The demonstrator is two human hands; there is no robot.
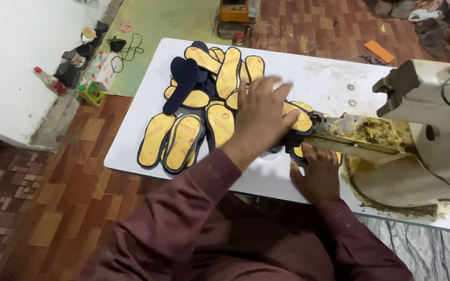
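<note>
Left hand [263,112] spread wide and flat, fingers blurred, over the yellow insole [302,118] at the arm of the grimy sewing machine [417,145]; right hand [316,174] cupped beneath that arm, seemingly steadying the insole's lower edge, grip partly hidden; pile of yellow insoles [199,112] with dark blue rims fanned across the white table [131,151], just left of the hands. Likely risks: fingertips so near the machine's working end, easily pinched or struck; greasy residue around the base, apt to smear the insole; piece skewing under uneven pressure.
</note>
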